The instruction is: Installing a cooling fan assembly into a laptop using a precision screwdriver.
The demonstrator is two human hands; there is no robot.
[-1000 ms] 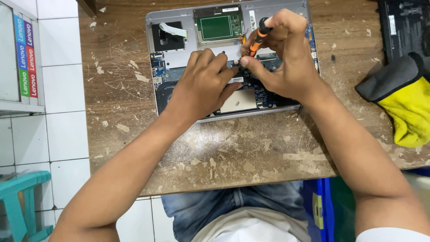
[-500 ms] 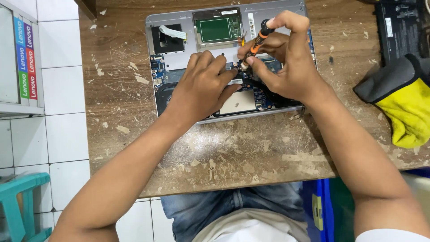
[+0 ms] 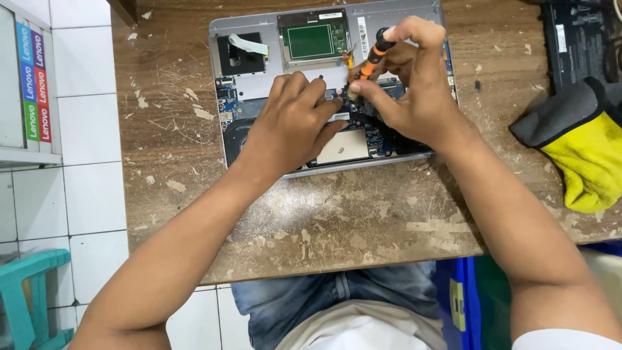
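Observation:
An opened silver laptop [image 3: 253,78] lies bottom-up on the worn wooden table [image 3: 337,220], its blue circuit board and green-framed panel [image 3: 311,40] exposed. My right hand [image 3: 414,84] grips a small orange-and-black screwdriver [image 3: 374,55], tip down on the board near the middle. My left hand [image 3: 291,126] rests flat on the board beside it, fingertips next to the screwdriver tip. What lies under the tip is hidden by my fingers.
A yellow and grey glove [image 3: 580,146] lies at the table's right edge, with a black flat device [image 3: 576,42] behind it. White tiled floor, a teal stool [image 3: 29,298] and a blue bin [image 3: 457,301] sit below the table.
My right hand has shifted slightly on the screwdriver, which now stands a bit more upright. My left hand stays on the board.

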